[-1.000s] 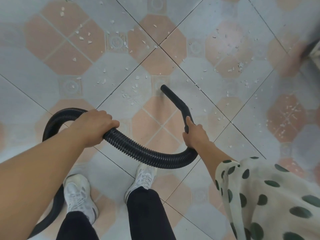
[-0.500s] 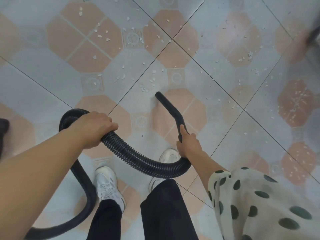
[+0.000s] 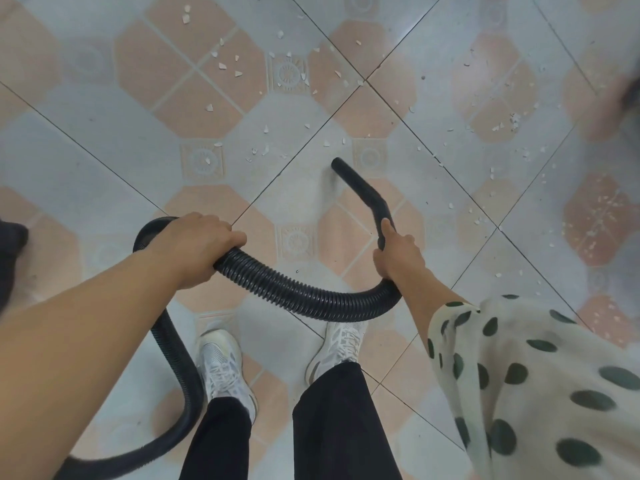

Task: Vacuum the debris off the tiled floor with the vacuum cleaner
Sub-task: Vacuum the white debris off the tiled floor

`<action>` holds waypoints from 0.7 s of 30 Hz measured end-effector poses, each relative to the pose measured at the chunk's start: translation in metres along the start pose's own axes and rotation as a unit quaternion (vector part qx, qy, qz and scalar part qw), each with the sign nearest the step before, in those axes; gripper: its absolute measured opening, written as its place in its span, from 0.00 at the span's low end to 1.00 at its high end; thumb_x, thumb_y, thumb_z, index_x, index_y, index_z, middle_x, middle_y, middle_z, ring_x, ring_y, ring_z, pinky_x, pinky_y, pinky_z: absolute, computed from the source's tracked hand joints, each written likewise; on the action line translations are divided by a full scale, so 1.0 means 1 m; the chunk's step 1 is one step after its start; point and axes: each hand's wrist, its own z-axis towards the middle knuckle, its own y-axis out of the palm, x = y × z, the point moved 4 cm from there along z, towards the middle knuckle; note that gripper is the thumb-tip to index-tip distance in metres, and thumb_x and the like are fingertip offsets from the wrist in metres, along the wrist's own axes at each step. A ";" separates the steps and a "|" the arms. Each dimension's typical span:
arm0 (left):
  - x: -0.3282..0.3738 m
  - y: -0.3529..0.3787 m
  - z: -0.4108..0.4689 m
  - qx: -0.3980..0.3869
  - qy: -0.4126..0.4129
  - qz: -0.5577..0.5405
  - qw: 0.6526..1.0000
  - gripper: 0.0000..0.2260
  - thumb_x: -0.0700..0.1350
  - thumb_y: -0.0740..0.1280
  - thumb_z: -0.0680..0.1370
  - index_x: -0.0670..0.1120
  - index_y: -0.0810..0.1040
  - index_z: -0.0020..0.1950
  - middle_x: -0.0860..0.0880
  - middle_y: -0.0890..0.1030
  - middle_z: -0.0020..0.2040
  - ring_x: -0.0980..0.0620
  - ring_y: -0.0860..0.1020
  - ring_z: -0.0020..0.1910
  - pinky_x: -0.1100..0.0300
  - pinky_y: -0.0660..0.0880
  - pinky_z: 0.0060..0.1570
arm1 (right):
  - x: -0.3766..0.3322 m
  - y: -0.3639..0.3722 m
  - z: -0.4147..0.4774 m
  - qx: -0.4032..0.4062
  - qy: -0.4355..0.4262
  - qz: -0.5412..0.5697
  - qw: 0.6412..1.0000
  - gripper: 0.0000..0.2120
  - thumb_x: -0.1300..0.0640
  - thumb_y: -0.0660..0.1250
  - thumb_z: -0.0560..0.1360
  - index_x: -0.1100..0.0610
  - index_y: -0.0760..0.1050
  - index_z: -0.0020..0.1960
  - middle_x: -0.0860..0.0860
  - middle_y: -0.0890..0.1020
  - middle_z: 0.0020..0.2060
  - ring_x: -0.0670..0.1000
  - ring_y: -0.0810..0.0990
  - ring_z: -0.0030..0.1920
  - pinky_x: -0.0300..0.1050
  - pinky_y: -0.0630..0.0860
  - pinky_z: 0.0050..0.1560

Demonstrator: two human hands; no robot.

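Right shoe [image 3: 341,344] now near side of hose [image 3: 294,292] loop. Two hands: left hand [image 3: 194,244] wraps hose, right hand [image 3: 398,254] grips nozzle [image 3: 363,195]. White debris [image 3: 221,65] scattered far.

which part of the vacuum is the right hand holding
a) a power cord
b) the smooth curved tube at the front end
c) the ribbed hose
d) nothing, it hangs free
b: the right hand grips the curved tube just behind its bend, while the left hand holds the ribbed hose.
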 end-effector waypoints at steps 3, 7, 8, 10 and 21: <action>-0.001 -0.007 0.011 0.014 -0.011 -0.025 1.000 0.08 0.40 0.63 0.74 0.53 0.69 0.48 0.55 0.69 0.38 0.51 0.71 0.41 0.59 0.62 0.38 | 0.003 -0.017 0.018 0.019 0.009 0.000 1.000 0.31 0.57 0.58 0.81 0.46 0.50 0.79 0.61 0.70 0.59 0.55 0.71 0.37 0.49 0.70 0.41; -0.004 -0.013 0.029 0.025 -0.025 -0.048 0.998 0.09 0.39 0.64 0.73 0.52 0.68 0.48 0.54 0.70 0.38 0.50 0.72 0.42 0.57 0.67 0.38 | 0.001 -0.039 0.042 0.039 0.014 -0.001 0.999 0.32 0.58 0.59 0.80 0.46 0.49 0.79 0.62 0.69 0.61 0.59 0.73 0.43 0.50 0.72 0.44; -0.004 -0.014 0.032 0.026 -0.029 -0.053 0.998 0.10 0.39 0.64 0.73 0.52 0.68 0.48 0.53 0.70 0.38 0.50 0.72 0.42 0.56 0.67 0.37 | 0.000 -0.043 0.046 0.042 0.015 -0.003 0.999 0.32 0.59 0.59 0.80 0.46 0.50 0.79 0.62 0.69 0.61 0.59 0.73 0.43 0.50 0.73 0.44; -0.005 -0.016 0.037 0.029 -0.038 -0.064 0.997 0.10 0.39 0.64 0.73 0.52 0.69 0.49 0.54 0.70 0.38 0.49 0.72 0.43 0.56 0.66 0.37 | 0.001 -0.049 0.053 0.046 0.015 -0.008 0.999 0.32 0.59 0.60 0.79 0.47 0.50 0.79 0.62 0.70 0.60 0.59 0.74 0.43 0.51 0.74 0.44; -0.008 -0.007 0.018 0.001 -0.016 -0.065 0.998 0.13 0.39 0.63 0.74 0.54 0.69 0.52 0.55 0.68 0.40 0.51 0.72 0.45 0.55 0.72 0.44 | -0.021 -0.028 0.015 -0.024 -0.066 -0.065 0.995 0.32 0.53 0.58 0.82 0.43 0.46 0.80 0.60 0.68 0.62 0.62 0.77 0.52 0.53 0.76 0.50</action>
